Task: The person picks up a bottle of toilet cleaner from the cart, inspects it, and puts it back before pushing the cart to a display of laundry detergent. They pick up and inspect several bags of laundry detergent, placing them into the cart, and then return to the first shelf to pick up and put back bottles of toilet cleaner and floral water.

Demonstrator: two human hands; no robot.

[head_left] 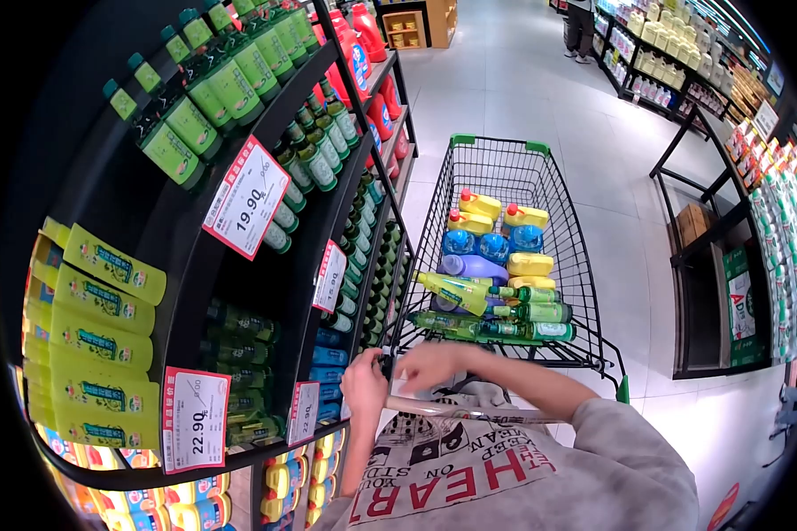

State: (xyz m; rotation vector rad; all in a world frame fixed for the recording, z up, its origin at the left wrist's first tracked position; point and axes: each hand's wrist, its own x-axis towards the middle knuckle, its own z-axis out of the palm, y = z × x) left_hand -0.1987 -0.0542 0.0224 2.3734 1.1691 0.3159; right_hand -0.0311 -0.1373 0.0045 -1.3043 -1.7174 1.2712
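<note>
My left hand (pixel 364 386) is at the left end of the shopping cart's handle (pixel 469 411). Its fingers are closed around something small and dark that I cannot make out. Reaching across my body, my right hand (pixel 429 365) hangs beside the left one, fingers loosely bent and nothing visible in them. Ahead stands the wire shopping cart (pixel 583 265) with green corners. In it lie several yellow bottles (pixel 480 204), blue containers (pixel 493 245), a purple bottle (pixel 474 268), a yellow-green bottle (pixel 452 292) and green bottles (pixel 540 311).
Close on the left, a black shelf (pixel 173 292) holds green pump bottles (pixel 181 133), yellow-green bottles (pixel 106 345) and price tags (pixel 246 196). Red jugs (pixel 354 62) stand farther along. A black display table (pixel 708 177) is on the right. Up the aisle stands another person (pixel 580 31).
</note>
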